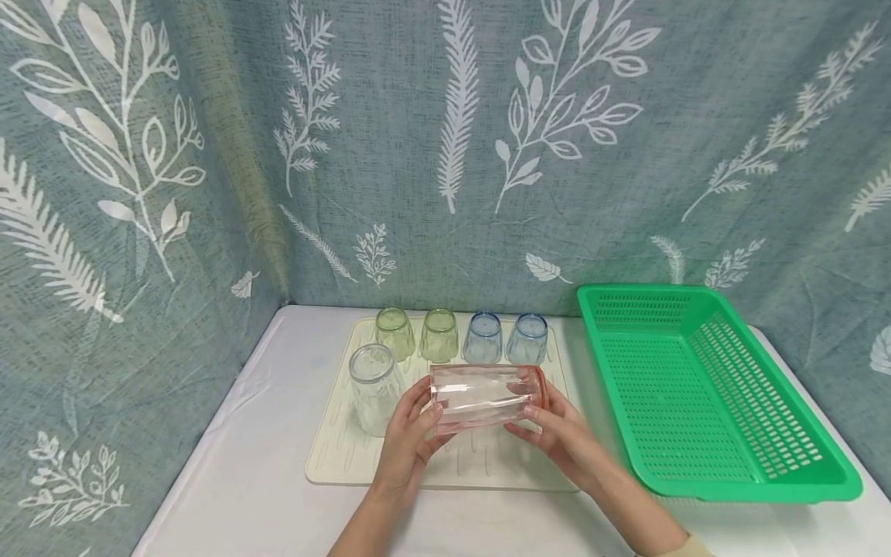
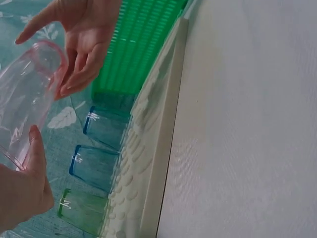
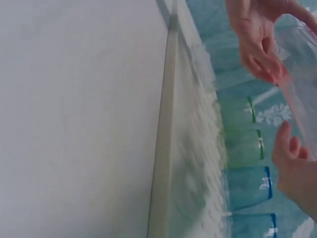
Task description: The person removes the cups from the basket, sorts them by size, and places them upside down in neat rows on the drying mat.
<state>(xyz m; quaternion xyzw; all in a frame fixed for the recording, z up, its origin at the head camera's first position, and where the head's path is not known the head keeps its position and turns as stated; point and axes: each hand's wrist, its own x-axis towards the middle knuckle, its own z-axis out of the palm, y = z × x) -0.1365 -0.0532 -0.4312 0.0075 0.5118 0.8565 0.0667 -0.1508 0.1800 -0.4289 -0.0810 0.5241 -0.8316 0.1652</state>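
Observation:
A tall, clear pink drinking glass (image 1: 480, 398) lies sideways in the air between both hands, above the front of a cream drying mat (image 1: 330, 464). Its deeper pink end points right. My left hand (image 1: 407, 429) grips the left end, thumb on the near side. At the other end my right hand (image 1: 567, 437) holds the glass, with its thumb in front and fingers behind. In the left wrist view the pink glass (image 2: 25, 94) shows tilted, the left thumb along its side. A tall clear glass (image 1: 376, 394) stands left of the left hand on the mat.
Two green glasses (image 1: 394, 334) and two blue glasses (image 1: 527, 340) stand in a row along the mat's back. A green plastic basket (image 1: 807, 433) with perforated walls occupies the table's right side. Patterned curtain (image 1: 418, 155) hangs behind the white table (image 1: 237, 472).

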